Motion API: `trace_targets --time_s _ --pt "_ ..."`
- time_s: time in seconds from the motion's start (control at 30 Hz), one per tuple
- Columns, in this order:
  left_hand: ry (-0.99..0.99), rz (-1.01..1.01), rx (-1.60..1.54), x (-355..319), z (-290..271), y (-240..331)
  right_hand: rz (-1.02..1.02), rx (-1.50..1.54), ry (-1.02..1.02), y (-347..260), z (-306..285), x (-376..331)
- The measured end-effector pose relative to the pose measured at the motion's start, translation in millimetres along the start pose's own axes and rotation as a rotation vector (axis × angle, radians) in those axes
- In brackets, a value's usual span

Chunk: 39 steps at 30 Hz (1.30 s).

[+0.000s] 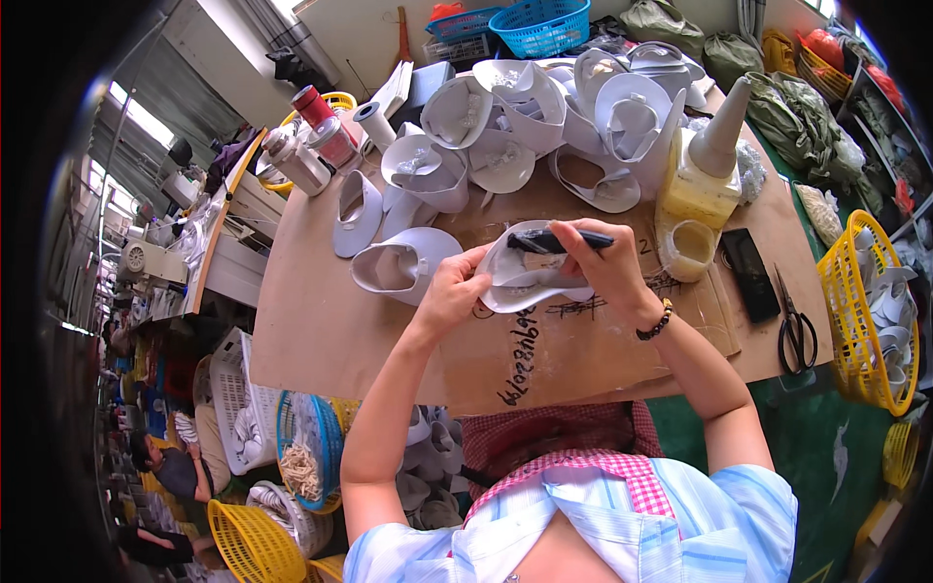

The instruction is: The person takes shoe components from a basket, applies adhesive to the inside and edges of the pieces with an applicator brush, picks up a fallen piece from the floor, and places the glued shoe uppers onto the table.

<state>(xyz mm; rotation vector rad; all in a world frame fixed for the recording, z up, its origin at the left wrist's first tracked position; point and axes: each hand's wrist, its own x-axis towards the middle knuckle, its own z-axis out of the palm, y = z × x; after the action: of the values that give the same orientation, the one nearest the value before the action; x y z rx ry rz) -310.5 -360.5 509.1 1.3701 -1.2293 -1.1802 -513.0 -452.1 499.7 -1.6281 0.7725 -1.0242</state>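
Note:
My left hand (453, 294) is closed on the edge of a white shoe upper (507, 282), fingers and thumb pinching its left side. The upper is held just above the cardboard, its opening facing up. My right hand (600, 270) grips a black brush-like tool (583, 239), held nearly level, its left end over the upper's opening. Its working tip is too dark to make out. Another white upper (403, 264) lies on the table beside my left hand. To the right of my right hand stands an open jar (692, 245) of pale yellowish paste.
More white uppers (505, 160) crowd the table's back. A yellowish container with a grey cone (714, 165), a black phone (749, 276) and scissors (795, 330) are at right. Yellow basket (860, 321) hangs beyond the right edge. Bottles (296, 163) stand back left; other people sit far left.

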Motion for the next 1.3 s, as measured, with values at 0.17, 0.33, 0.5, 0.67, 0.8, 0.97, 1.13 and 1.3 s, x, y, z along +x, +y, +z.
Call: trace_targets --time_s 0.17,0.33,0.5,0.67,0.8,0.97,1.13,1.3 --pt "-0.057 0.032 0.039 -10.4 -0.9 -7.0 -0.529 -0.202 -0.378 -16.2 -4.2 -8.4" --pt "-0.010 0.049 -0.003 -17.3 -1.5 -8.8 -0.118 0.020 -0.319 -10.5 -26.5 -6.8" --pt "-0.012 -0.025 0.140 -14.9 7.5 -4.7 -0.355 -0.443 -0.011 0.1 -15.4 3.8" --pt "0.065 0.154 0.551 -30.0 9.6 29.4 0.030 -0.018 0.141 -14.9 -65.6 -17.4" --pt "0.162 0.622 1.078 -62.0 30.4 52.5 -0.127 0.151 0.196 -22.2 -118.1 -39.4" --pt "0.089 0.965 1.528 -78.8 43.2 31.9 -0.084 1.048 0.153 -32.4 -161.8 -42.4" --pt "-0.016 0.966 1.628 -102.4 32.0 -16.0 -0.193 -0.617 0.265 -9.2 -164.7 -46.9" --pt "-0.002 0.931 1.575 -114.9 31.3 -53.1 -0.178 -0.778 0.187 -9.3 -159.6 -52.8"
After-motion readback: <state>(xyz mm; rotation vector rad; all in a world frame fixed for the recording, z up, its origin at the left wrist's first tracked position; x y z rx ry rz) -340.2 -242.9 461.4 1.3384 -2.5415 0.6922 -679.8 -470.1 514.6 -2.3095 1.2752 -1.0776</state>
